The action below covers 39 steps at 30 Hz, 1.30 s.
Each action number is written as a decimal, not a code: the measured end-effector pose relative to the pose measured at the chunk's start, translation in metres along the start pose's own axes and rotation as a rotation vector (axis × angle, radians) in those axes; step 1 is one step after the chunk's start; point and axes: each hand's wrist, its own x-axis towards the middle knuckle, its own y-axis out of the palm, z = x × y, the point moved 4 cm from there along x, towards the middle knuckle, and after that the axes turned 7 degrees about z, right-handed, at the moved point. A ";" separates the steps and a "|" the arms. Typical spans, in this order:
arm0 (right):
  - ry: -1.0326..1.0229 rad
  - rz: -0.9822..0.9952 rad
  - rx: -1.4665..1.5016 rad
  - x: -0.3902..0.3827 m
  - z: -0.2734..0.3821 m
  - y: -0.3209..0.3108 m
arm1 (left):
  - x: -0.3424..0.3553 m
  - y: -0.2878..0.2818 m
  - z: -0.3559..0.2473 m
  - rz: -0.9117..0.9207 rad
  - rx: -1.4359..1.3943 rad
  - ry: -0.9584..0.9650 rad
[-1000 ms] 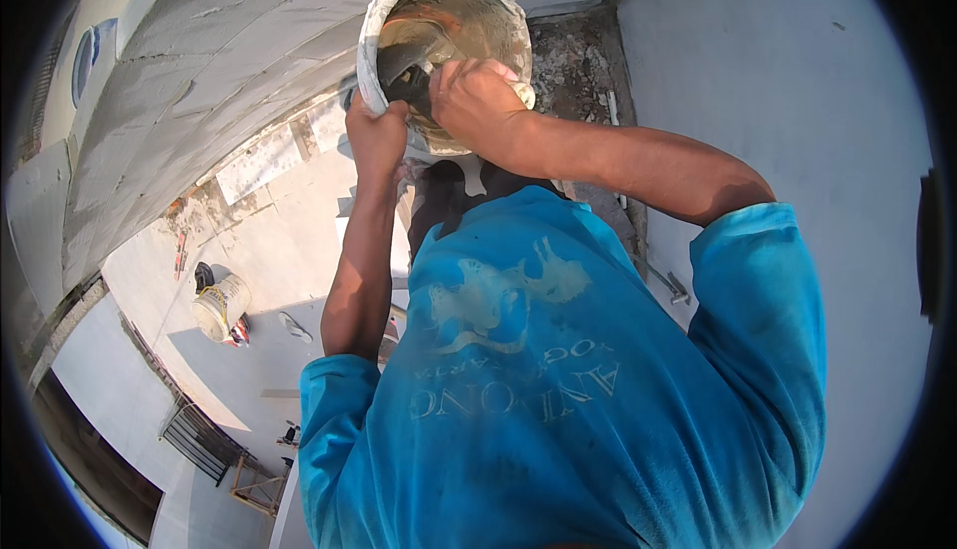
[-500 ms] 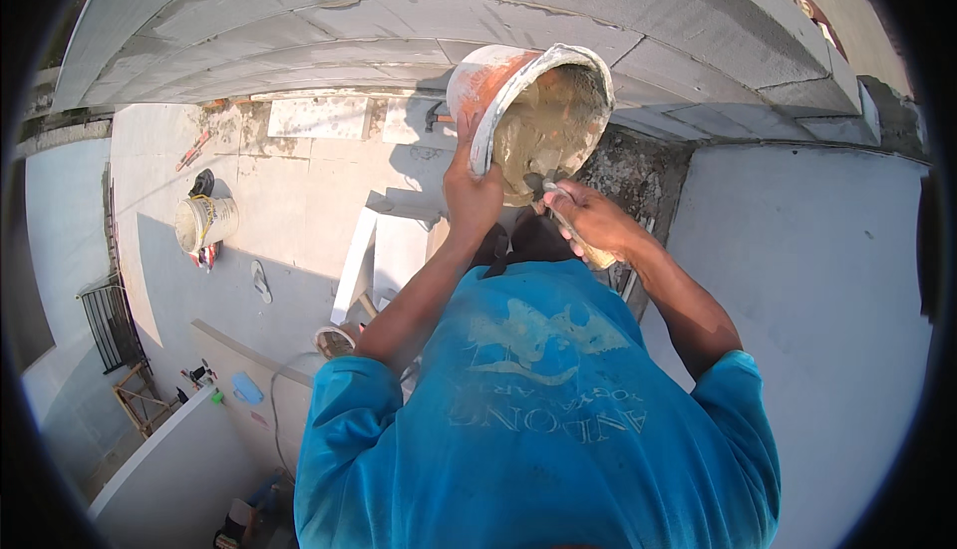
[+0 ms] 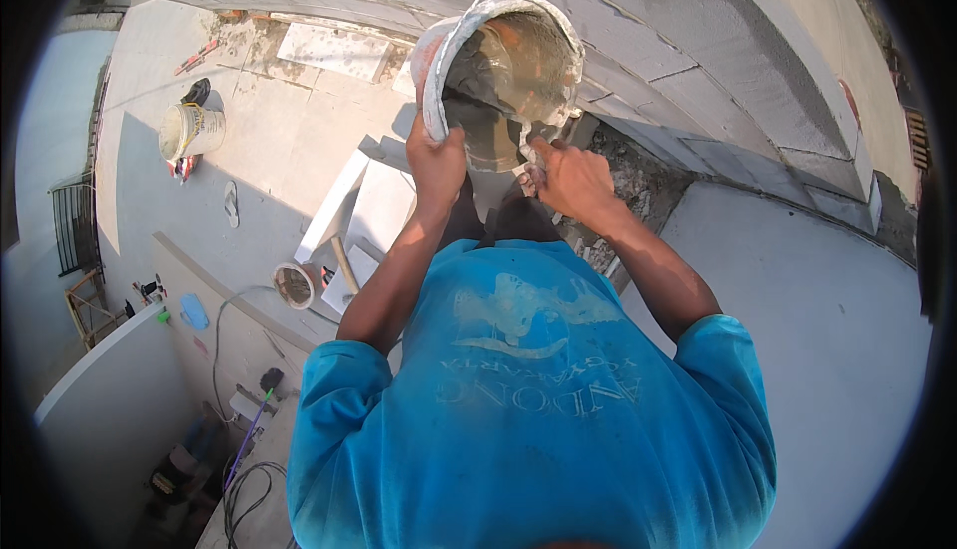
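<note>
The left hand (image 3: 437, 162) is clenched on the near-left rim of a mortar-crusted bucket (image 3: 435, 100), which is held up just beyond the torso, its mouth tipped back toward the person. The right hand (image 3: 576, 180), to the right and slightly lower, is curled around the handle of a mortar-smeared tool, apparently a trowel (image 3: 526, 138), at the bucket's near lip; how much of its blade sits in the wet mortar (image 3: 490, 140) cannot be told.

Working the mix well seems to call for a firm left-hand grip, since a loaded bucket could twist when the tool pushes on one side. The tilt looks useful, giving the right hand a view inside, but a steeper one might let mortar slop over the lip. Keeping the right wrist loose and the blade close along the inner wall should loosen stuck mortar without jarring the bucket.
</note>
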 end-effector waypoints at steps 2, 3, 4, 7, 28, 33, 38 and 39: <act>-0.081 0.008 0.119 -0.012 0.014 0.003 | 0.005 -0.012 0.009 -0.044 -0.075 0.007; -0.126 0.002 0.181 -0.012 0.023 0.002 | 0.010 -0.018 0.008 -0.056 -0.064 0.025; -0.111 -0.034 0.220 -0.005 0.026 -0.001 | 0.015 -0.024 0.006 -0.068 -0.054 0.043; -0.033 -0.034 0.324 0.016 0.049 -0.004 | 0.024 -0.036 -0.002 -0.033 -0.077 0.037; -0.058 -0.350 0.574 -0.014 0.012 -0.326 | 0.102 -0.152 0.055 0.086 -0.539 -0.239; -0.094 -0.264 0.195 0.084 0.048 -0.365 | 0.099 -0.168 0.069 0.003 -0.549 -0.217; -0.196 -0.464 -0.043 0.172 0.137 -0.378 | 0.094 -0.184 0.070 -0.042 -0.548 -0.281; -0.185 -0.519 -0.133 0.182 0.145 -0.378 | 0.094 -0.187 0.075 -0.051 -0.547 -0.276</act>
